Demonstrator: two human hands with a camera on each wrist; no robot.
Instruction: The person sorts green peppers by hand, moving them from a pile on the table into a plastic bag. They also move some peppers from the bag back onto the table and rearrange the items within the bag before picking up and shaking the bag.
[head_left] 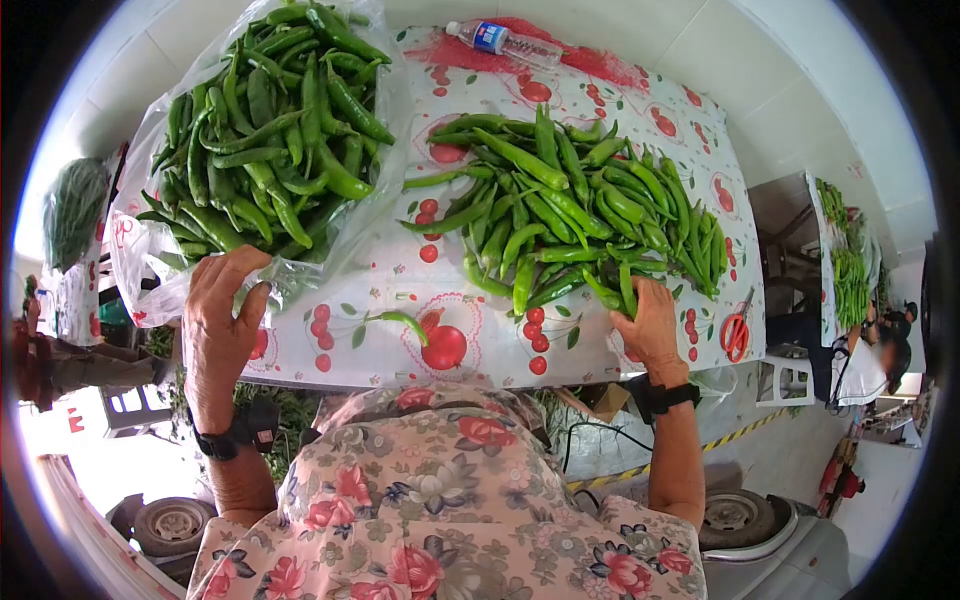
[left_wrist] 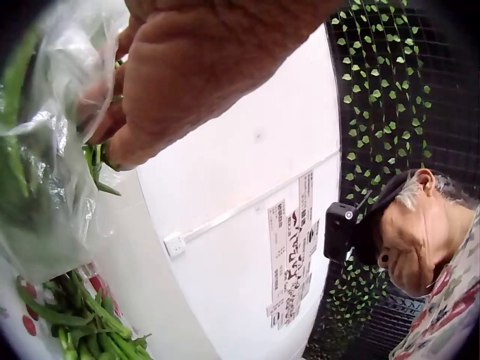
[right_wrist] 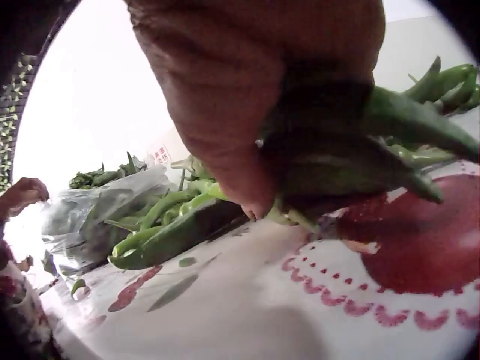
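Note:
A clear plastic bag [head_left: 135,225] heaped with long green peppers [head_left: 290,130] stands at the left of the table. My left hand [head_left: 222,315] is at the bag's near edge, its fingers bent over the plastic; in the left wrist view, film partly covers those fingers [left_wrist: 112,124]. At the near right side of a loose pepper pile [head_left: 570,205], my right hand [head_left: 650,325] grips a couple of green peppers [head_left: 612,290]. Seen from the right wrist, dark green peppers [right_wrist: 337,161] stick out from under that hand, close over the cloth. Its fingertips are mostly hidden.
A single pepper [head_left: 402,322] lies on the cherry-patterned tablecloth [head_left: 390,355] between the hands. Orange-handled scissors [head_left: 736,335] lie at the right edge. Along the back are a plastic bottle [head_left: 505,44] and red netting [head_left: 600,68]. Another table with peppers [head_left: 850,285] stands farther right.

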